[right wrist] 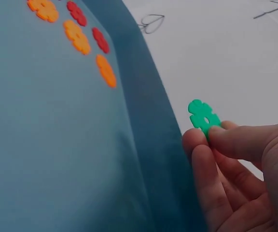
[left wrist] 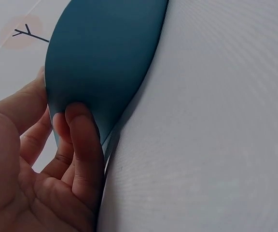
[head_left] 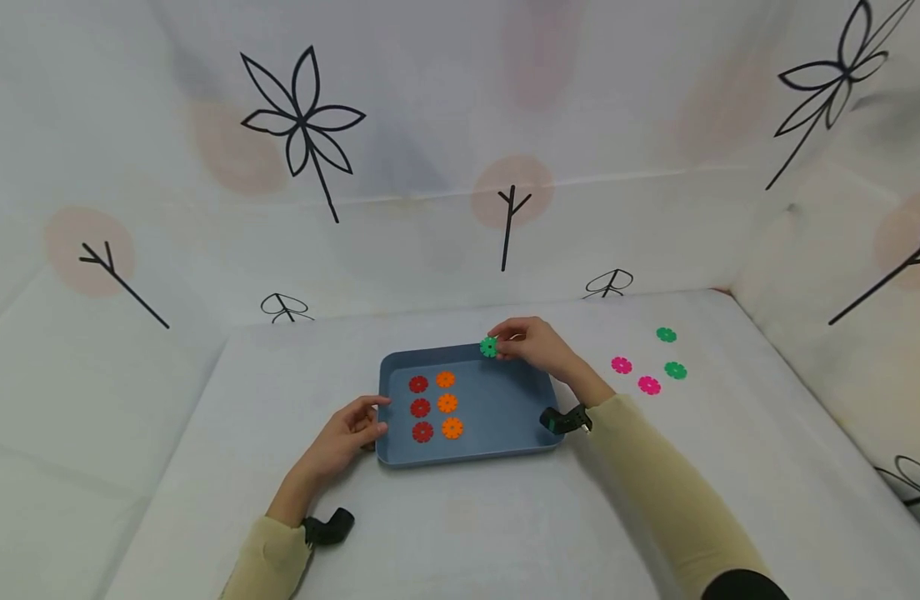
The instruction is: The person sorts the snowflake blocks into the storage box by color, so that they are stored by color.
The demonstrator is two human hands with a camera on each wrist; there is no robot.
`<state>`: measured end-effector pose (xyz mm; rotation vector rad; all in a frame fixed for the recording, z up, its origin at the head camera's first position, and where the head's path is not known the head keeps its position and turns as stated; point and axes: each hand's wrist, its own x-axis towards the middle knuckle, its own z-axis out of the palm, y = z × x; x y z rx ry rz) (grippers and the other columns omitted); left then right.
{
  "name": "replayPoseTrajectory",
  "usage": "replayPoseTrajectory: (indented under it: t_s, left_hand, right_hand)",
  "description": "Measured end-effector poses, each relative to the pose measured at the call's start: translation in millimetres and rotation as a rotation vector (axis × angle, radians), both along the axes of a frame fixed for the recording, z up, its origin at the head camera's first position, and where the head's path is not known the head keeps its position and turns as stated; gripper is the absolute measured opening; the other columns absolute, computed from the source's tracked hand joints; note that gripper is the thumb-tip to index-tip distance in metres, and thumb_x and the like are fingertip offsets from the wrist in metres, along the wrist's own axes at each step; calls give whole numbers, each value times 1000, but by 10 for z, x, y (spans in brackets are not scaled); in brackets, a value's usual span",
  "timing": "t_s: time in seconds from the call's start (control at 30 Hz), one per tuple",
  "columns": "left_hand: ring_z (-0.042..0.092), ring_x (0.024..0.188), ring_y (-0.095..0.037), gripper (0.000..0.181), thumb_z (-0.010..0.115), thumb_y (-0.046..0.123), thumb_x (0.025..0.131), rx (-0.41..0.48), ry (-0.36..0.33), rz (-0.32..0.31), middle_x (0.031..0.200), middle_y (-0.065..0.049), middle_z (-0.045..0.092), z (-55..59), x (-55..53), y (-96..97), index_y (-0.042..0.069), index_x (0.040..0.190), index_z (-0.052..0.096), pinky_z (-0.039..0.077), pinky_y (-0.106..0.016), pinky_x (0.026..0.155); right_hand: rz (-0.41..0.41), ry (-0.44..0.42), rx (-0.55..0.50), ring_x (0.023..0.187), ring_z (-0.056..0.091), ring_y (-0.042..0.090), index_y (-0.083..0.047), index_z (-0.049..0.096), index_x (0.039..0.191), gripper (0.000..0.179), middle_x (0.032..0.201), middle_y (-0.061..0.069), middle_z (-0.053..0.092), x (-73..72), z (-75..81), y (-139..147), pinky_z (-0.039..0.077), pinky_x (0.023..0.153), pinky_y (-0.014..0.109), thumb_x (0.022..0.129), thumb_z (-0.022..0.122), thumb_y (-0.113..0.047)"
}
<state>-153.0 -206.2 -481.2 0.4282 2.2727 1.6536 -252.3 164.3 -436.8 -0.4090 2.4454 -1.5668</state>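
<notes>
A blue-grey tray (head_left: 505,417) lies on the white-covered table. On its left side stand a column of three red flower-shaped discs (head_left: 420,407) and, beside it, three orange ones (head_left: 447,403). My left hand (head_left: 347,433) grips the tray's left edge; in the left wrist view its fingers (left wrist: 83,150) bend against the tray wall. Above the tray's far rim, my right hand (head_left: 535,343) pinches a green flower-shaped disc (right wrist: 204,116) between thumb and fingertips. The disc's lower part is hidden by the fingers in the right wrist view.
Right of the tray, two pink discs (head_left: 649,385) and two green discs (head_left: 675,370) lie loose on the table (head_left: 460,533). A white cloth wall (head_left: 415,242) with plant drawings rises behind the table. Black wrist cameras (head_left: 328,527) sit on both wrists.
</notes>
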Motion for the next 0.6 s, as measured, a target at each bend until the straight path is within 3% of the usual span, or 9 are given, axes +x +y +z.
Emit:
replayPoseTrajectory:
  t_s: [0.17,0.4,0.6]
  left_hand:
    - [50,73,-18,42,64,16,99,5,-1,7,95,-11,49,-18,-8,-10,3,137,53,45,-24,67]
    - [51,74,-15,43,64,15,98,28,-4,1,94,-10,49,-31,-9,-1,1,137,52,47,-24,67]
    - [53,76,-14,43,64,13,98,37,-16,-2,94,-12,48,-26,-8,4,-1,137,51,50,-26,69]
  right_hand:
    - [38,13,6,86,67,28,-4,70,116,22,98,11,66,-11,-42,-105,55,83,45,94,67,-8]
    - [92,18,-19,89,67,36,1,69,116,24,96,15,68,-6,-133,-188,54,83,46,94,68,-8]
    - [119,28,4,83,68,28,1,70,114,21,90,9,70,-9,-252,-209,55,78,35,94,68,-5]
